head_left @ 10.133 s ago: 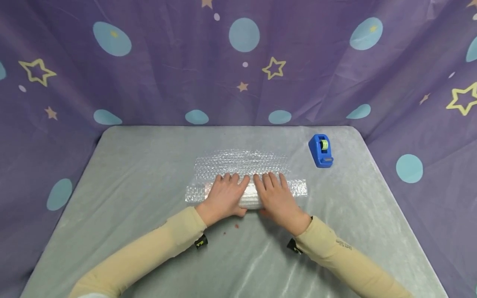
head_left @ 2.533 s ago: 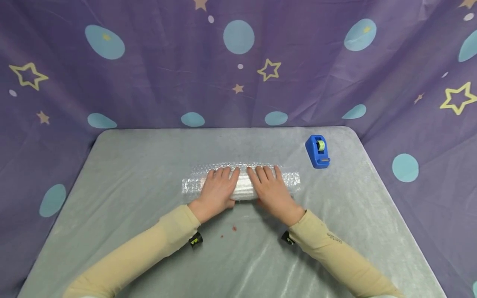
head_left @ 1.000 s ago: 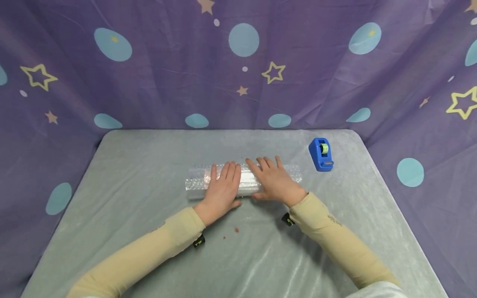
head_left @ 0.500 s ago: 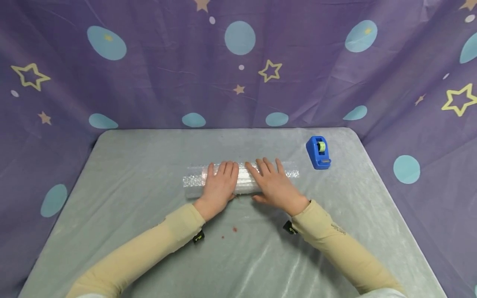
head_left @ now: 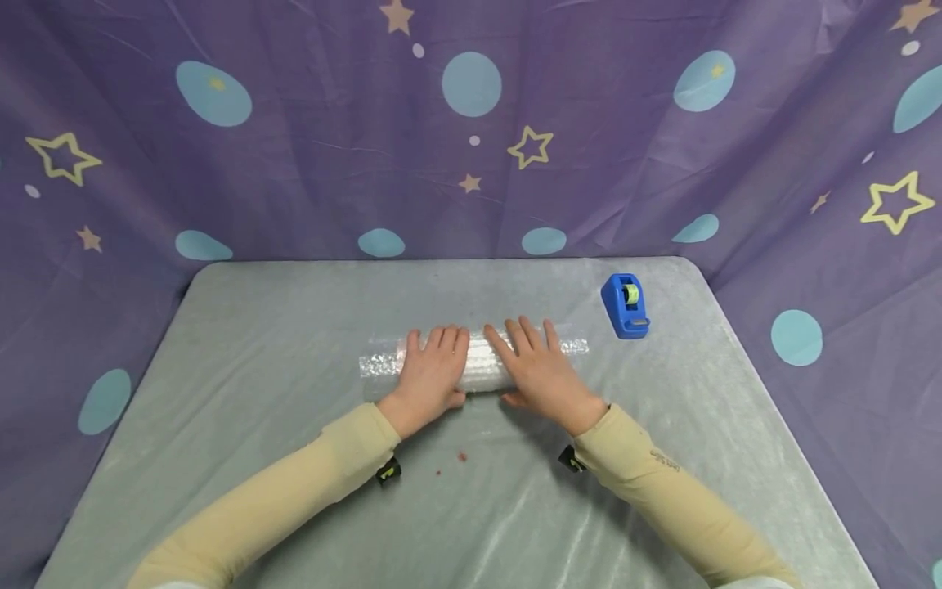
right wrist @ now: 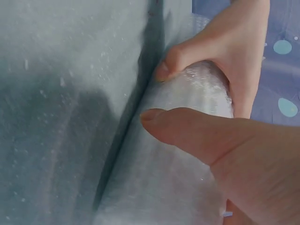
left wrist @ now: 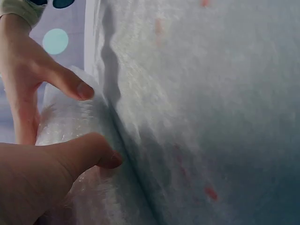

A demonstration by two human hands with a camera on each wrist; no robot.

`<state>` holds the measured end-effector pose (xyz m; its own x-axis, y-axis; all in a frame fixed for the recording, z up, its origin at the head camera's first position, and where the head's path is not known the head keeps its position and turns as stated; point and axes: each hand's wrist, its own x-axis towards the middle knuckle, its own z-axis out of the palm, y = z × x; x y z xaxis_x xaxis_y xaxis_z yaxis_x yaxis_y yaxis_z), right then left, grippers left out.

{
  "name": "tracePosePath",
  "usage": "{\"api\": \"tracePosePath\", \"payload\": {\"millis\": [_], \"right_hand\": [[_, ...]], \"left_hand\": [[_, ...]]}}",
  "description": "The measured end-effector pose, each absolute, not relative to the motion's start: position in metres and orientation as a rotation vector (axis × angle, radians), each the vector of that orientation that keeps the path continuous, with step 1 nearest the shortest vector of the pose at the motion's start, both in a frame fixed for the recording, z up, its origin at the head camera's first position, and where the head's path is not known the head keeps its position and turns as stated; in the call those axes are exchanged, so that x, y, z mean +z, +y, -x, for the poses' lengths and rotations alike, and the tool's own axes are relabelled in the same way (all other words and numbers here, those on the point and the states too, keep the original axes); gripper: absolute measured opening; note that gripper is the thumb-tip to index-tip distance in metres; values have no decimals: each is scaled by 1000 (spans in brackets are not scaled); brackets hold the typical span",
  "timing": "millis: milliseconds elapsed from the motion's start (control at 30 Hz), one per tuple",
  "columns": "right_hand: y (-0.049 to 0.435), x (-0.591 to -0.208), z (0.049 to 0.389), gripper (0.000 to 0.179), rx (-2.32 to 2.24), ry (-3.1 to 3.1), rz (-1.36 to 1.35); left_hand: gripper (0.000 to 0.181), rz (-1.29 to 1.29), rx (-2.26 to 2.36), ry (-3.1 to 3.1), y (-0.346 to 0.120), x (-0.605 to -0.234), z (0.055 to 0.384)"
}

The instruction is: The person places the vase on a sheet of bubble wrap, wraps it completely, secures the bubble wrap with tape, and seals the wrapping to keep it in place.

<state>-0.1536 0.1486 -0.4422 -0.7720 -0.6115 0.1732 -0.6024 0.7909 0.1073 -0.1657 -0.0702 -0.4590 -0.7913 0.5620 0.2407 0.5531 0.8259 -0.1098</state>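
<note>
A roll of bubble wrap lies crosswise on the table, with flat, clear ends sticking out on both sides. Something pinkish shows faintly through its left part; what is inside cannot be made out. My left hand grips the roll left of its middle, fingers over the top and thumb on the near side. On the right part, my right hand holds it the same way, its fingers more spread. In the left wrist view the left thumb presses the wrap; the right thumb does so in the right wrist view.
A blue tape dispenser with a greenish roll stands at the back right of the grey-covered table. Small red specks mark the cover in front of the hands. A purple patterned curtain rises behind and beside the table.
The loose bubble wrap sheet behind the roll, wide ten seconds ago, has been rolled in. Since one second ago both hands have shifted slightly, and the left fingers have drawn in over the roll.
</note>
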Motion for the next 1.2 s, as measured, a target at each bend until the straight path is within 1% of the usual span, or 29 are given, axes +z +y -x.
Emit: {"api": "tracePosePath", "payload": {"millis": [500,633,767,867,1033,1067,1200], "right_hand": [[146,-455,143,121,-95,-2673,-982],[145,-455,143,118,-69,-2678,-984],[143,-455,144,110,-55,-2680,-974],[143,-455,146,106,-60,-2682,-966],[143,-456,150,104,-51,-2692,-979],[143,-455,151,104,-43,-2700,-983],[143,-453,155,106,0,-2754,-994]], "left_hand": [[90,915,-54,-2876,-72,-444,151],[89,915,-42,-2912,-72,-440,151],[88,898,-59,-2923,-72,-438,151],[92,881,-53,-2940,-72,-437,152],[112,853,-48,-2984,-72,-436,151],[113,851,-53,-2979,-72,-437,151],[107,835,-81,-2920,-72,-441,148]]}}
